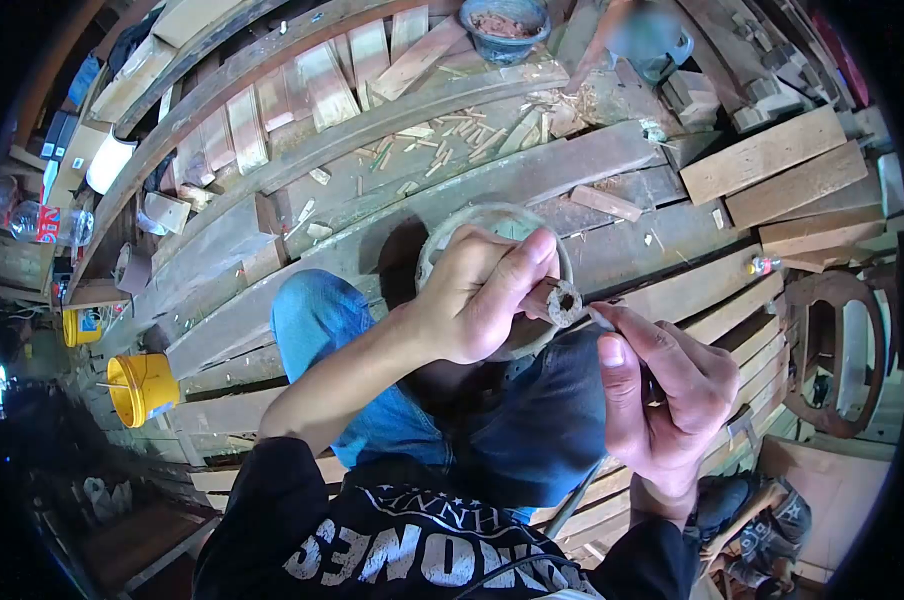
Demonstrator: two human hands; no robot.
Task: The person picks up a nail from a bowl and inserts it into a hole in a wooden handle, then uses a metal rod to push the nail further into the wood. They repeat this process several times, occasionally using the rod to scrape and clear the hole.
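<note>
The left hand [487,295] is closed round a short, hollow brown tube [564,303], its thumb pressed along the top — the tube's pale, speckled end, with a dark hole in the middle, points toward the right hand [672,385]. That hand has its thumb and forefinger brought near each other just beside the tube's end, with only a narrow space between the tips; whether they pinch something small I cannot tell. The tube is held up in front of the person's bent knees, in blue jeans [322,325], and over the near side of a round, pale-rimmed tub [469,214] that the left hand partly hides. Beyond the tub, small wooden sticks [460,130] lie scattered among long boards, and farther off stands a blue-grey basin [505,42] with a brownish mass in it. A yellow bucket [142,390] stands well apart at the left of the view — at the right, two light wooden planks [764,155] lie side by side, and another person [762,525] sits low in the corner.
</note>
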